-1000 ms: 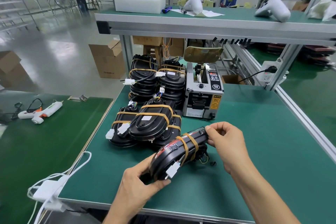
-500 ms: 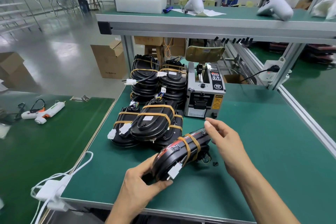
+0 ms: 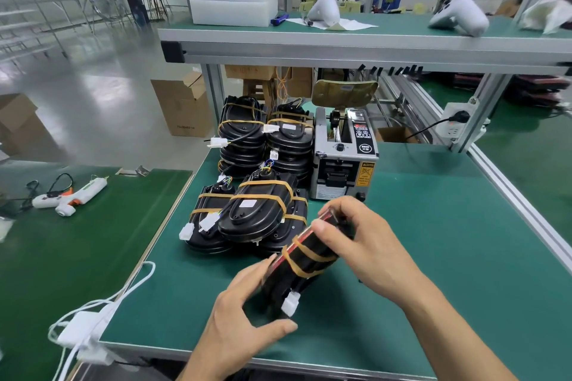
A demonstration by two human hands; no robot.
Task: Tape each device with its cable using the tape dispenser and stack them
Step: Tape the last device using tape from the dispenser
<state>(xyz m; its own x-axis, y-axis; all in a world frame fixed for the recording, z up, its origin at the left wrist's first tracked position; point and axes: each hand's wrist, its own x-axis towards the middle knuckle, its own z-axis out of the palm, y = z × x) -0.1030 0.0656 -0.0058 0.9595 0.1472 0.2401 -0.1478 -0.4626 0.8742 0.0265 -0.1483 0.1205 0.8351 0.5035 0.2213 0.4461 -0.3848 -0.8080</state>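
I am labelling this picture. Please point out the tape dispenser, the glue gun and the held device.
tape dispenser (image 3: 343, 173): head view, front face.
glue gun (image 3: 81, 198): head view, white body.
held device (image 3: 305, 260): head view, taped middle.

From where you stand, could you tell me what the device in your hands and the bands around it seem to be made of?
The device looks like moulded black plastic, fairly glossy, with a red edge; light glints on its shell. The bands look like thin tan tape, matte, paper or film, I cannot tell which.
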